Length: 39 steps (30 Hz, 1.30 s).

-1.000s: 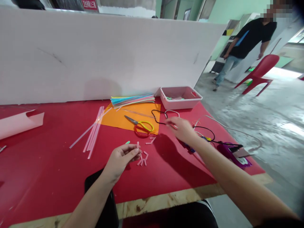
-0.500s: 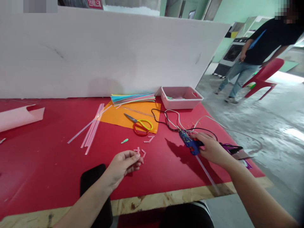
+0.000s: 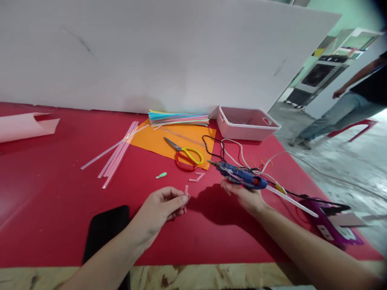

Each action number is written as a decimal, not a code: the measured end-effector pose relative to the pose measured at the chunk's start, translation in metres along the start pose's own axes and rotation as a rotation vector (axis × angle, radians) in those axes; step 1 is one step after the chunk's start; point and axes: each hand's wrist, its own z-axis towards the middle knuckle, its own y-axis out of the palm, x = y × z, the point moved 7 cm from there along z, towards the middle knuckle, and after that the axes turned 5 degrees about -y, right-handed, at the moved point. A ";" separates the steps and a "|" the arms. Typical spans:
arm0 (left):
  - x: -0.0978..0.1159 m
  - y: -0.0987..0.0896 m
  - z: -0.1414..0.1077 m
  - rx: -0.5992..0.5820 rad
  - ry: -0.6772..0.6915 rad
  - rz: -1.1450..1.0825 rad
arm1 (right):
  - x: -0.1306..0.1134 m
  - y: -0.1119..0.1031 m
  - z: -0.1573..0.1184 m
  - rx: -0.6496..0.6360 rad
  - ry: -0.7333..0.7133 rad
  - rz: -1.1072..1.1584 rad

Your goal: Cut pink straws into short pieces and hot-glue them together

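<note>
My left hand (image 3: 169,204) pinches small pink straw pieces (image 3: 186,197) between thumb and fingers above the red table. To its right, my right hand (image 3: 243,195) is wrapped round the handle of a blue glue gun (image 3: 240,175), lifted off the table with its nozzle pointing left. A clear glue stick (image 3: 292,200) sticks out of its rear. Short pink pieces (image 3: 197,177) lie on the table between the hands and the scissors (image 3: 184,155). A small green piece (image 3: 161,175) rests just beyond my left hand.
Orange paper (image 3: 145,139) lies under the scissors and a bundle of coloured strips (image 3: 178,119). Long pink strips (image 3: 117,155) are at left, a black phone (image 3: 105,225) nearer. A pink basket (image 3: 248,131) stands at the back. Cables (image 3: 242,155) trail right. A person (image 3: 347,106) stands beyond.
My right hand has picked up the glue gun and turned its nozzle leftward. My left hand still holds the pink pieces. The view has tilted down, and the person appears further right.
</note>
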 end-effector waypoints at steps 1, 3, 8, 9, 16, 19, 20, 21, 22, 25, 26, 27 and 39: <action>0.000 0.000 -0.001 0.012 -0.004 -0.009 | 0.004 0.002 -0.004 -0.010 0.015 0.035; 0.001 0.001 -0.003 0.025 -0.022 -0.022 | 0.008 0.005 -0.011 -0.037 0.039 0.107; -0.004 0.009 -0.009 0.041 -0.113 -0.129 | 0.006 0.011 -0.023 -0.150 0.065 0.209; -0.004 0.011 -0.010 0.038 -0.126 -0.135 | 0.005 0.013 -0.024 -0.175 0.064 0.224; -0.001 0.029 -0.012 -0.031 -0.133 -0.156 | 0.000 0.013 -0.025 -0.243 -0.010 0.370; -0.005 0.033 -0.011 -0.068 -0.148 -0.168 | -0.012 0.006 -0.021 -0.207 -0.068 0.204; -0.005 0.033 -0.011 -0.081 -0.147 -0.159 | -0.019 0.006 -0.020 -0.220 -0.111 0.113; -0.006 0.033 -0.011 -0.091 -0.140 -0.144 | -0.027 0.007 -0.019 -0.241 -0.163 0.032; -0.005 0.033 -0.011 -0.098 -0.132 -0.125 | -0.036 0.009 -0.019 -0.257 -0.223 -0.021; -0.001 0.030 -0.012 -0.087 -0.095 -0.066 | -0.056 0.014 -0.019 -0.301 -0.365 -0.074; 0.001 0.030 -0.013 -0.081 -0.076 -0.047 | -0.059 0.016 -0.019 -0.313 -0.390 -0.081; 0.004 0.030 -0.013 -0.079 -0.058 -0.029 | -0.061 0.017 -0.019 -0.325 -0.403 -0.091; 0.019 0.027 -0.019 -0.035 0.033 0.097 | -0.050 0.016 -0.025 -0.429 -0.423 -0.134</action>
